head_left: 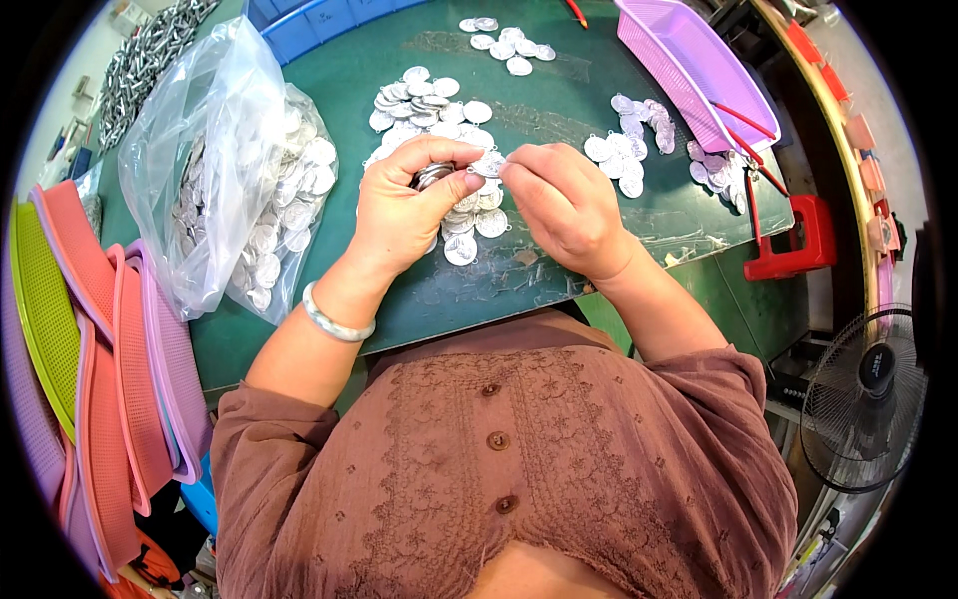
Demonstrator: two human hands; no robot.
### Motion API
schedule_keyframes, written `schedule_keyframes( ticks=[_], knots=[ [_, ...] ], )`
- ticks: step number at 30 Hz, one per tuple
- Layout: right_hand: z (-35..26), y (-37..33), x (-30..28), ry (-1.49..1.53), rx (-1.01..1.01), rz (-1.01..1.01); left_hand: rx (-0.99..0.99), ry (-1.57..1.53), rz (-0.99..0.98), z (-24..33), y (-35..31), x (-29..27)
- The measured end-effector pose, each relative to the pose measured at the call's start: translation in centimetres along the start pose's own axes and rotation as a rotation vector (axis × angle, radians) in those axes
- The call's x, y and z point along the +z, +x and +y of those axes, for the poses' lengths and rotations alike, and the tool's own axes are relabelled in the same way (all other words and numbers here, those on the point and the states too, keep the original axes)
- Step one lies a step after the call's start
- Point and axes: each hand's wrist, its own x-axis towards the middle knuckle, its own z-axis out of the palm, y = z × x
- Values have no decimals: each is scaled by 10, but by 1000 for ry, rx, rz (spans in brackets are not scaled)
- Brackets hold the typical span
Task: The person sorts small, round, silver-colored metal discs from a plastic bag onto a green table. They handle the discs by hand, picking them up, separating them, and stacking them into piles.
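Note:
My left hand (399,210) is curled around several round silver medallions (432,176), seen between its thumb and fingers. Thumb and forefinger point toward a single medallion (487,165) just beyond their tips; whether they grip it, I cannot tell. Close beside it on the right, my right hand (574,210) is closed in a pinch, and its fingers hide whatever is in them. Under and behind my hands spreads a heap of the same medallions (414,100), each with a small loop at its rim. A few lie loose (460,249) below my hands.
A clear plastic bag (215,120) of medallions stands on the green table (399,299) at left, near stacked plastic baskets (120,369). Smaller medallion groups (619,160) lie at right, by a purple basket (689,60) and red-handled pliers (748,150). A fan (863,399) stands lower right.

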Motion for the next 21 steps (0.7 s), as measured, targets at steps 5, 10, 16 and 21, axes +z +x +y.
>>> schedule_keyframes(
  ticks=[5, 10, 16, 21],
  knots=[
    [2, 0, -4, -38, 56, -1, -70, -20, 22, 0, 0, 1],
    [24, -13, -25, 255, 807, -83, -333, -368, 125, -4, 8, -12],
    [67, -32, -56, -127, 993, -376, -387, -492, 210, -2, 12, -15],
    [60, -13, -30, -149, 750, -430, -452, -514, 252, 0, 13, -13]
  ],
)
